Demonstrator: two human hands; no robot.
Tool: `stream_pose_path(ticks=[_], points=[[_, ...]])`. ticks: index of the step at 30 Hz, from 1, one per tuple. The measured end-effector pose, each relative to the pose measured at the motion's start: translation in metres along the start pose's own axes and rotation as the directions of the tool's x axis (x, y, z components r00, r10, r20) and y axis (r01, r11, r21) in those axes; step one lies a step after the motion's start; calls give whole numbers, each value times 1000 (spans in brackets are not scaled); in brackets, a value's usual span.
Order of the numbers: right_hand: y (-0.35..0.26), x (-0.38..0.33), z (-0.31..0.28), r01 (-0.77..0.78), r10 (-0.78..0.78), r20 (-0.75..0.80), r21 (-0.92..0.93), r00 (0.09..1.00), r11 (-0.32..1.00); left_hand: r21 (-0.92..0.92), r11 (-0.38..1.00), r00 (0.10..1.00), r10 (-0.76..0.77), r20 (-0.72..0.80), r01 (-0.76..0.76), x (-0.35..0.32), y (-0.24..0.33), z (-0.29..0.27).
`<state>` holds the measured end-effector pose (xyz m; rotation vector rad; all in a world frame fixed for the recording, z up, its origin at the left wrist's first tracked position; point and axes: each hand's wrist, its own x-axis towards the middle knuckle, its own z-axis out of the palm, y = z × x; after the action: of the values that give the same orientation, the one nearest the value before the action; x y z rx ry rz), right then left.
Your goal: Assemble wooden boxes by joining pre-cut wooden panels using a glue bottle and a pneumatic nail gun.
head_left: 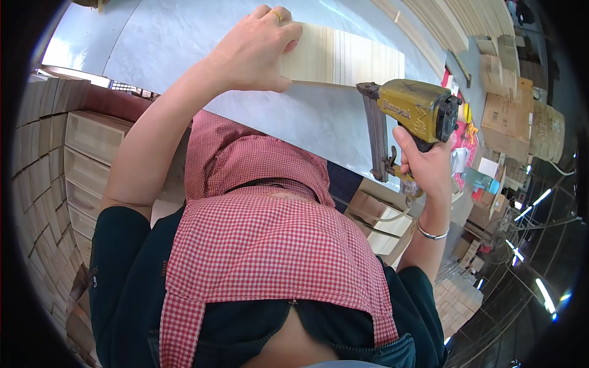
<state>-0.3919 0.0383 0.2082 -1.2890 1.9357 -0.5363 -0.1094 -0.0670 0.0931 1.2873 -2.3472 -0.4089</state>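
Note:
A yellow air nail gun (412, 104), scuffed and dark at its end cap, is gripped in my right hand (429, 164). Its black nose meets the near edge of a pale wooden piece (343, 55), close to that piece's right end; whether the tip presses on it I cannot tell. Striped grain runs across the wood, and its underside is hidden. My left hand (257, 49) clasps the left end of the wood, thumb along the near side and fingers curled over the far side. The gun's long magazine points back toward my body.
Beneath the wood is a grey-white tabletop (245, 113). Stacked wooden strips (442, 21) lie at the far right, with cardboard boxes (506, 116) beyond. A bottle (481, 181) stands right of the gun. Light wooden boxes (95, 138) are piled at left. An air hose (392, 218) hangs below the gun.

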Motion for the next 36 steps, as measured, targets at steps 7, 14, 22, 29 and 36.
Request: stream_pose_path(ticks=[7,14,22,29,36], points=[[-9,4,6,-55,55,21,-18,998,998,-21,1000,1000,-6,-15,6,-3,-5,4],[-24,4,10,-24,32,35,-210,999,977,-1,1000,997,9,-76,-10,-11,-16,12],[-42,-8,16,-31,40,34,-229,999,973,-313,949,996,15,-90,-43,-34,-41,20],[-49,-9,52,227,-211,175,-77,962,971,-416,908,994,2,-110,-48,-36,-53,31],[-65,-7,70,196,-175,232,-71,957,978,-389,920,995,3,-104,-43,-33,-54,34]])
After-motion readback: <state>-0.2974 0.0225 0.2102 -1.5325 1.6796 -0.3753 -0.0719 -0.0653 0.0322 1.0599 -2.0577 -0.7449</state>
